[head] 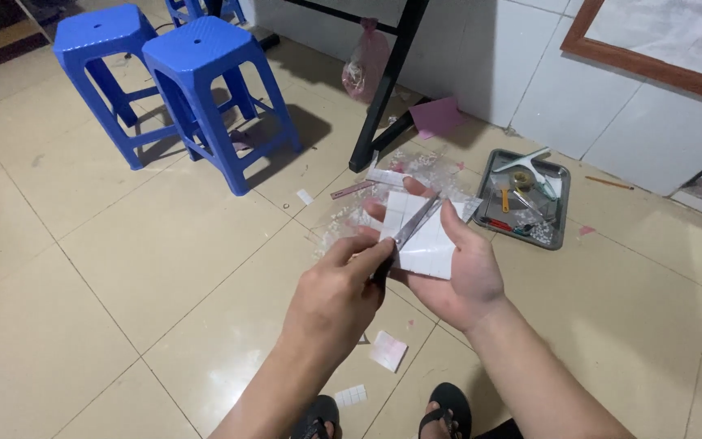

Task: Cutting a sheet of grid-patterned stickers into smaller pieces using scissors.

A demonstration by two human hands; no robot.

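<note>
White sheet on right hand; scissors in left hand.

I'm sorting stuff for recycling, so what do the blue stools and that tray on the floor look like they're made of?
The blue stools look like moulded plastic: uniform colour, a slight sheen, one-piece legs and seat. The tray looks like metal, probably steel or aluminium: dull grey, with a reflective raised rim. It holds small tools.
</note>
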